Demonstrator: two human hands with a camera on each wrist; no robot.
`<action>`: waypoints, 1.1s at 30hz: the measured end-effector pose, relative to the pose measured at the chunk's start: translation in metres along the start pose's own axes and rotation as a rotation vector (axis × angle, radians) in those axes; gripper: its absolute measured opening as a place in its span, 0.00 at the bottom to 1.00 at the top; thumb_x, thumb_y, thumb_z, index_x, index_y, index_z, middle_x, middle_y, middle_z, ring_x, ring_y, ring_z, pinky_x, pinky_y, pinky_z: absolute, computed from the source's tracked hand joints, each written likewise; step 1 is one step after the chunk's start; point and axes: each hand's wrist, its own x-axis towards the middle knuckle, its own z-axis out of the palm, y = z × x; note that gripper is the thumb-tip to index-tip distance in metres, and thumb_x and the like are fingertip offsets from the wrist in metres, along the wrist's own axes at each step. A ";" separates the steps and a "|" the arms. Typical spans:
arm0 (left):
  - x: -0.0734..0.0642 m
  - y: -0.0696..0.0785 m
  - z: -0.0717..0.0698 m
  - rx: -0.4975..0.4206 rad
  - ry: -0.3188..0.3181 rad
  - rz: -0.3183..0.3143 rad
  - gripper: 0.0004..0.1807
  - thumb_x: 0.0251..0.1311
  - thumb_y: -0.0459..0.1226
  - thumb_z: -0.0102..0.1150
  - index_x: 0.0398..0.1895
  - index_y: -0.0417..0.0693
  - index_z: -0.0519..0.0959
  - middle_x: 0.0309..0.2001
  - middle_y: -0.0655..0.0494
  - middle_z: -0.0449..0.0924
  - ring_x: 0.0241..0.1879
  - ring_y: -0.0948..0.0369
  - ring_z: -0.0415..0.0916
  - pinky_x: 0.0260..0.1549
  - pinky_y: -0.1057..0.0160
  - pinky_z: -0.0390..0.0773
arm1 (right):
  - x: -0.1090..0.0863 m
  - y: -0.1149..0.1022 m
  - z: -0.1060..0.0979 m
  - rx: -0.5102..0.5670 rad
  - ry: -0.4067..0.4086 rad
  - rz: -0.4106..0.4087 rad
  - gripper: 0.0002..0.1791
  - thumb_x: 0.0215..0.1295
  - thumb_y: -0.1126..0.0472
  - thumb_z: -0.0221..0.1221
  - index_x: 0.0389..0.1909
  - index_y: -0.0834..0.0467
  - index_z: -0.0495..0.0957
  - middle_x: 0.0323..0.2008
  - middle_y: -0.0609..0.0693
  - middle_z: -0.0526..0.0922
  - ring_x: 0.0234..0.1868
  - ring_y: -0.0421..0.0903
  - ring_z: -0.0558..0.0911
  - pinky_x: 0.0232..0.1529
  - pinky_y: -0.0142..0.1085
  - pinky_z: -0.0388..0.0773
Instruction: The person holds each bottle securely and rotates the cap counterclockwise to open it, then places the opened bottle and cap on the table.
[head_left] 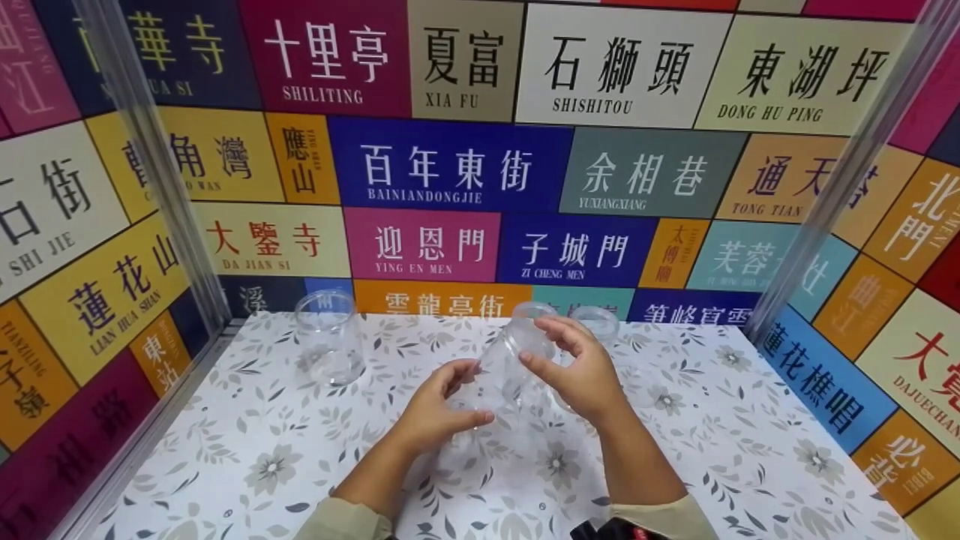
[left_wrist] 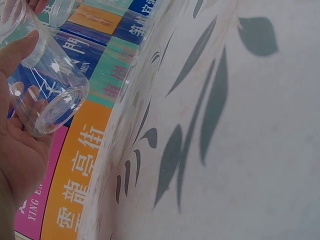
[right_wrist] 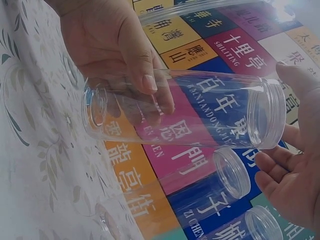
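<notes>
A clear plastic jar (head_left: 498, 369) is held tilted between both hands above the table, its wider ringed end toward the upper right. My left hand (head_left: 439, 409) grips the lower body, thumb on one side and fingers on the other; the left wrist view shows the jar's round base (left_wrist: 61, 112) beyond that palm. At the ringed end (right_wrist: 267, 114), my right hand (head_left: 581, 371) curves its thumb and fingers around the rim. In the right wrist view, the left hand's fingers (right_wrist: 142, 95) show partly through the clear wall.
Another clear jar (head_left: 332, 349) stands upright at the table's back left. Two more jars, one seen at its rim (head_left: 596, 324), stand behind the right hand and are partly hidden. The table wears a flower-patterned cover (head_left: 277, 469). Coloured sign-printed walls (head_left: 450, 165) enclose the back and sides.
</notes>
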 end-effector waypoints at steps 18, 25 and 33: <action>0.001 -0.001 0.001 -0.012 -0.013 -0.002 0.49 0.50 0.53 0.85 0.75 0.59 0.71 0.75 0.57 0.76 0.80 0.51 0.67 0.82 0.44 0.65 | -0.001 0.000 0.000 0.054 -0.059 -0.030 0.26 0.69 0.62 0.68 0.68 0.54 0.82 0.75 0.49 0.78 0.81 0.54 0.71 0.83 0.57 0.63; 0.002 -0.002 0.002 -0.013 -0.018 0.036 0.47 0.52 0.50 0.84 0.76 0.55 0.71 0.74 0.56 0.77 0.79 0.51 0.69 0.82 0.45 0.65 | -0.001 0.000 0.000 0.084 -0.084 -0.075 0.28 0.67 0.70 0.62 0.69 0.56 0.81 0.76 0.49 0.76 0.82 0.52 0.68 0.85 0.53 0.61; 0.001 -0.001 0.001 -0.013 -0.011 0.022 0.47 0.52 0.51 0.84 0.75 0.57 0.72 0.74 0.56 0.77 0.79 0.51 0.69 0.82 0.44 0.65 | -0.002 0.000 0.000 0.075 -0.058 -0.074 0.29 0.70 0.59 0.68 0.72 0.56 0.78 0.77 0.51 0.74 0.82 0.54 0.68 0.85 0.52 0.61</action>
